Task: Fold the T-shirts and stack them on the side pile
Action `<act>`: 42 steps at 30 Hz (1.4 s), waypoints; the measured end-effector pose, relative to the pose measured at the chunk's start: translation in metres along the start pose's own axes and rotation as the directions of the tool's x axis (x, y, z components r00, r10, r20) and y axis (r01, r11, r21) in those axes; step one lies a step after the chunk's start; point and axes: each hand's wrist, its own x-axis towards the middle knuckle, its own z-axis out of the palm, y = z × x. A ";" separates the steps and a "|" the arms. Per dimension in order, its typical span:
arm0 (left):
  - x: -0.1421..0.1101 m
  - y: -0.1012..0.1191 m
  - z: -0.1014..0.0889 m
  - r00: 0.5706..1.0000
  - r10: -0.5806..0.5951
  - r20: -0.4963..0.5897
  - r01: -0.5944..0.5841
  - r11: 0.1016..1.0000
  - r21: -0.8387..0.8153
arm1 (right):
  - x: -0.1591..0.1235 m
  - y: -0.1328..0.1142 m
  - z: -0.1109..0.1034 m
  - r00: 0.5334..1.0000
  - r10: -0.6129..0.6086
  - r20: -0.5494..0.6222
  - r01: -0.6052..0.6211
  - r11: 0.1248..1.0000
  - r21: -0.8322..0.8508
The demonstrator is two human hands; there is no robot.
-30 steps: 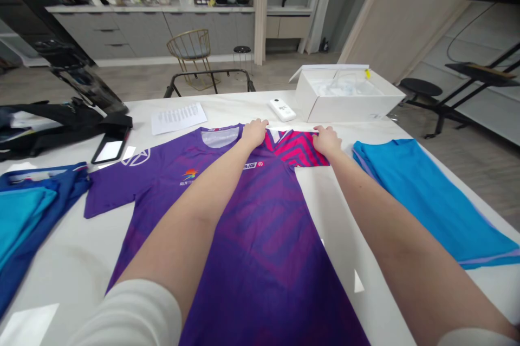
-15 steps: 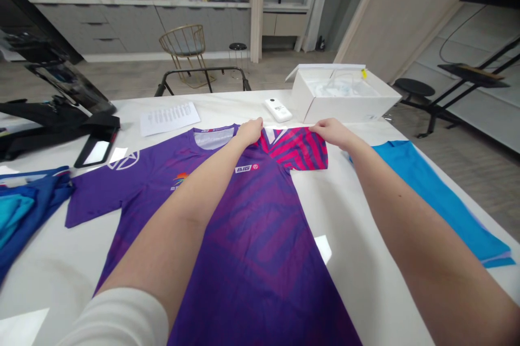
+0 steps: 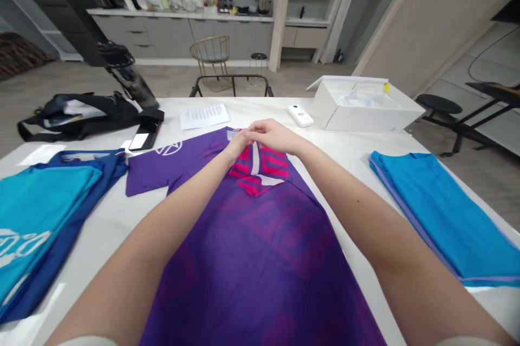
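A purple sports jersey point(image 3: 260, 248) lies flat on the white table point(image 3: 349, 151), collar away from me. Its right sleeve, pink with stripes point(image 3: 262, 170), is folded in over the chest. My right hand point(image 3: 270, 135) rests at the collar end with fingers curled on the folded sleeve's edge. My left hand point(image 3: 238, 143) sits just beside it, pinching the fabric near the collar. The left sleeve point(image 3: 148, 173) still lies spread out to the left.
Folded blue shirts lie at the left point(image 3: 36, 221) and a turquoise one at the right point(image 3: 439, 216). Behind are a black bag point(image 3: 85, 116), a phone point(image 3: 142, 140), a printed sheet point(image 3: 203, 116), a white remote point(image 3: 300, 116) and an open white box point(image 3: 365, 105).
My right hand carried the pink sleeve inward from the right and laid it over the chest. Both hands now meet at the collar. The view shifted right.
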 end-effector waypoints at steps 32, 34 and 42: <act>-0.080 -0.023 -0.046 0.909 -0.405 0.095 0.381 0.721 -0.579 | 0.044 0.127 -0.016 0.858 0.293 -0.422 -0.513 0.543 -0.665; -0.070 -0.030 -0.050 0.891 -0.451 0.040 0.369 0.670 -0.644 | 0.048 0.126 -0.017 0.842 0.287 -0.457 -0.537 0.537 -0.651; -0.022 -0.084 -0.057 0.808 -0.553 -0.204 0.426 0.787 -0.447 | 0.068 0.141 -0.001 0.774 0.314 -0.550 -0.627 0.500 -0.597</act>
